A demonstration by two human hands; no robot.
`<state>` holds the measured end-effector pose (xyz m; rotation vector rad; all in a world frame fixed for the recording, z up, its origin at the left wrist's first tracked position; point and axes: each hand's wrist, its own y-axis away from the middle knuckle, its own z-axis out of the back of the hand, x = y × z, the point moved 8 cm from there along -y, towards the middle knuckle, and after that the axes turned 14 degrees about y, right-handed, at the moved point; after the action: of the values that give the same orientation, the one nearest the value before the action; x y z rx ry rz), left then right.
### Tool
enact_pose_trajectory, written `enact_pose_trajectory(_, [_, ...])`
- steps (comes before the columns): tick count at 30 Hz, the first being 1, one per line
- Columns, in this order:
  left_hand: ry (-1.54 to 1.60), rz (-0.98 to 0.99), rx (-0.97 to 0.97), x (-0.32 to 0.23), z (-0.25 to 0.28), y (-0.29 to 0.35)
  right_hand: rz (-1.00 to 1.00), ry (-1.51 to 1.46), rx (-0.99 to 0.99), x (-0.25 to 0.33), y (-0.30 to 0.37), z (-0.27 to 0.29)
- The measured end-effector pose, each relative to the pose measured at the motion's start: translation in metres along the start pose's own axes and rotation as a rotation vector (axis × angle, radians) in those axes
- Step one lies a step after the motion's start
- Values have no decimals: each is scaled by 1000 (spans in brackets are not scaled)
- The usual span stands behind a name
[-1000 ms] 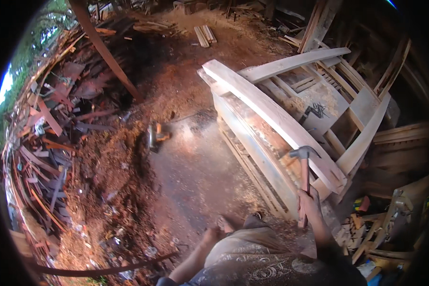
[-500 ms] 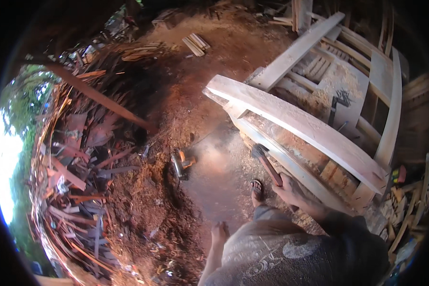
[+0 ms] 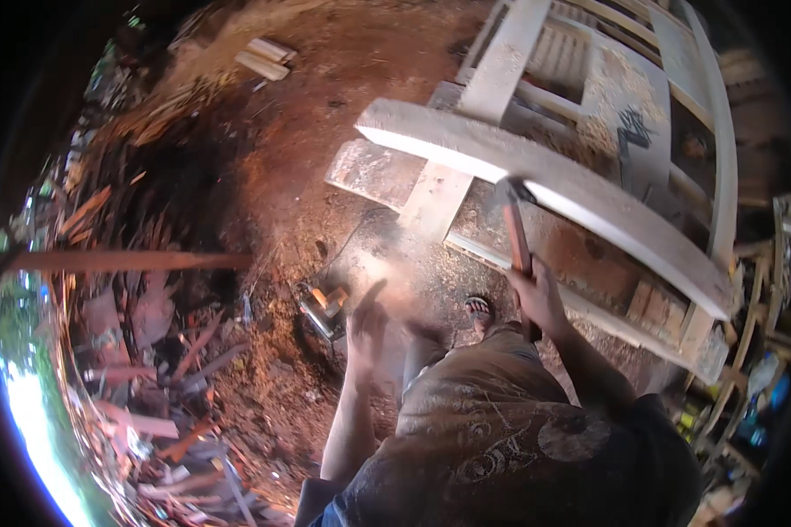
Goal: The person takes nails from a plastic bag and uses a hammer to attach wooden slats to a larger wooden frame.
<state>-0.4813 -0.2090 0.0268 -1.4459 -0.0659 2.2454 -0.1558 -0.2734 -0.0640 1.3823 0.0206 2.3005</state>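
My right hand (image 3: 540,297) is closed round the wooden handle of a hammer (image 3: 519,235). The hammer's dark head overlaps the near edge of a thick curved beam (image 3: 589,195) in the picture; whether they touch I cannot tell. This beam lies across a wooden frame (image 3: 497,83) of pale planks on my right. To the left, my left hand (image 3: 365,335) is raised in front of my body with fingers stretched out, holding nothing. On a board inside the frame rest a heap of dark nails (image 3: 633,123) and a dark angled tool (image 3: 626,149).
An orange and silver power tool (image 3: 325,309) lies on the dirt, left of my feet. Scrap wood (image 3: 149,334) is heaped at the left, with a brown pole (image 3: 132,261) jutting over it. Short slats (image 3: 265,59) lie farther off. More wood (image 3: 751,342) stands at the right.
My right hand has lifted the hammer, so its head now overlaps the curved beam. My left hand has come up from beside my body. The view has turned.
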Motion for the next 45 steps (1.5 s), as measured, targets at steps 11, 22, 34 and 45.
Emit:
enact_pose_trajectory(11, [604, 307, 599, 85, -31, -163, -519, -33, -259, 66, 49, -42])
enact_pose_trajectory(22, [790, 717, 717, 128, -26, -229, -579, 75, -357, 115, 131, -191])
enact_pose_trajectory(34, [718, 542, 840, 106, -38, -264, -470, 18, -384, 117, 56, -172])
enact_pose_trajectory(45, [407, -219, 941, 55, -143, -245, -623, -37, -265, 108, 113, -105])
